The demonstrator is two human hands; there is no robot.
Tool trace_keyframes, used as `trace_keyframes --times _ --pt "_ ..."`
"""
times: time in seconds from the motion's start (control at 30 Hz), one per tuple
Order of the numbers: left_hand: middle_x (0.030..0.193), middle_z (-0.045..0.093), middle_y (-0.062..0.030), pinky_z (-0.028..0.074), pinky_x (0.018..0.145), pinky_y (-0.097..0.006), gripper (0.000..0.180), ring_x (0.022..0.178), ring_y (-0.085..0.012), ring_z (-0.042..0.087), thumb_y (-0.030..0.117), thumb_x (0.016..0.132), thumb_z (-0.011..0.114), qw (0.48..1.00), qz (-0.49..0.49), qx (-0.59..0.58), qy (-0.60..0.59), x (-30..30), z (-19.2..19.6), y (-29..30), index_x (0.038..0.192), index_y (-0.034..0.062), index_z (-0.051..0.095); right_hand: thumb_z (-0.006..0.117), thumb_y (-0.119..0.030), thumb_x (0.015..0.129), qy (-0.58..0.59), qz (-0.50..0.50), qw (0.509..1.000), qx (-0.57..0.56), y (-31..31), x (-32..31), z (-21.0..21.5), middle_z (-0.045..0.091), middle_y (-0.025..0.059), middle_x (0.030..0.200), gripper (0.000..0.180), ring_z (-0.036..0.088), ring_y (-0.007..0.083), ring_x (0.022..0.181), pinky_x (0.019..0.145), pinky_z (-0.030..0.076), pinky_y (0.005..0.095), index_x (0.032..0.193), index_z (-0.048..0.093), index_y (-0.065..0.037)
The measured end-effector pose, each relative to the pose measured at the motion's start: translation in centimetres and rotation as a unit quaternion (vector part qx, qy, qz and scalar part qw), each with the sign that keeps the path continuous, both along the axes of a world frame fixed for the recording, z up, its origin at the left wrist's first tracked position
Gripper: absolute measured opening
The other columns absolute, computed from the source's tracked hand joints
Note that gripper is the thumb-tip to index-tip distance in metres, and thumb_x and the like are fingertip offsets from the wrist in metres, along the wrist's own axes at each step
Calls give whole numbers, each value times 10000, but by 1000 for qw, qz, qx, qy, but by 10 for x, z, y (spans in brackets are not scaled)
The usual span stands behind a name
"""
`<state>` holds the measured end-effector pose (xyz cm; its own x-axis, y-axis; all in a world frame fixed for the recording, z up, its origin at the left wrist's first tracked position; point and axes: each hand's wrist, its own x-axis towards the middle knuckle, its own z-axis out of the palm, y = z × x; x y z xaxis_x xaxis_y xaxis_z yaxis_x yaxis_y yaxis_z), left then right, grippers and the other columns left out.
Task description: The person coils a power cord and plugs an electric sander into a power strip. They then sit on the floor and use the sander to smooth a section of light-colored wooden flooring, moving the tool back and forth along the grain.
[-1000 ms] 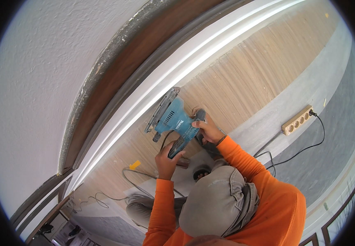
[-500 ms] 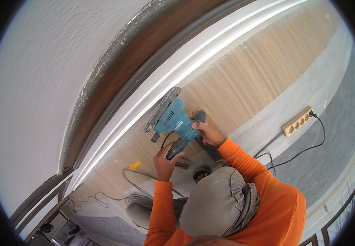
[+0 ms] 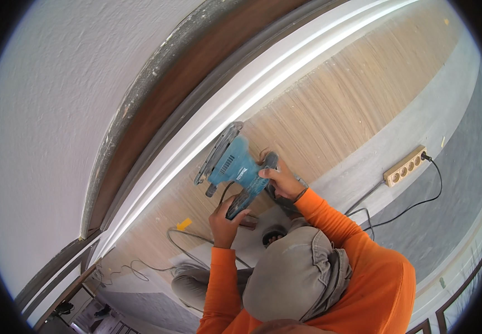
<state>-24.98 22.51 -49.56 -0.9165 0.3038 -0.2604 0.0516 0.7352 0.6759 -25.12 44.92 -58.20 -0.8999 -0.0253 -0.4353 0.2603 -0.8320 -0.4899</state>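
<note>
A blue electric sander (image 3: 234,165) has its flat pad against the white moulding (image 3: 196,146) that runs along the wood-grain panel (image 3: 341,106). My left hand (image 3: 225,221) grips the sander's rear handle from below. My right hand (image 3: 281,179) is closed over the sander's top at its right side. Both arms are in orange sleeves. A grey cap (image 3: 294,275) covers the head below the hands. The sander's grey cord (image 3: 193,240) hangs down and loops to the left.
A beige power strip (image 3: 405,166) with a black cable (image 3: 413,205) lies on the grey floor at the right. A small yellow piece (image 3: 183,224) and a dark round object (image 3: 274,234) lie near the hands. A white textured wall (image 3: 57,139) and a brown band (image 3: 168,83) fill the left.
</note>
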Motion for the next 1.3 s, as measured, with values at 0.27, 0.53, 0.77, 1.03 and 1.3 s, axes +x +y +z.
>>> trace_keyframes --times 0.27,0.53,0.77,1.03,1.3 --pt "1039 762 -172 567 831 -371 502 912 -304 746 178 755 914 999 22 4 -26 9 -12 -9 1191 23 721 766 -172 807 7 26 1000 15 -9 1 -13 504 35 1106 483 499 146 1067 931 420 315 1221 529 -100" --pt "1042 759 -176 569 826 -396 514 923 -319 743 209 740 923 999 13 -12 -32 -10 -23 -2 1186 36 735 740 -202 818 -27 27 999 -7 -1 -1 -27 475 43 1133 492 485 173 1078 939 419 342 1242 500 -134" --pt "1044 761 -172 567 825 -387 513 920 -303 743 217 752 920 999 35 -9 -38 5 -42 -10 1191 32 731 734 -203 825 -17 52 997 48 -3 -1 -37 467 53 1160 512 487 191 1103 963 414 348 1266 487 -125" --pt "995 761 -160 563 815 -380 471 895 -297 738 210 763 909 997 52 -12 -64 4 -58 -3 1154 15 734 745 -173 825 -7 57 997 58 3 -4 -58 506 71 1203 530 488 204 1143 1001 406 360 1300 518 -115" --pt "970 757 -145 555 801 -356 439 858 -254 718 195 794 891 999 28 2 -37 2 -72 -7 1150 -3 727 766 -174 806 -31 40 998 35 -2 -2 -67 507 65 1174 518 481 198 1142 1001 410 364 1270 543 -113"
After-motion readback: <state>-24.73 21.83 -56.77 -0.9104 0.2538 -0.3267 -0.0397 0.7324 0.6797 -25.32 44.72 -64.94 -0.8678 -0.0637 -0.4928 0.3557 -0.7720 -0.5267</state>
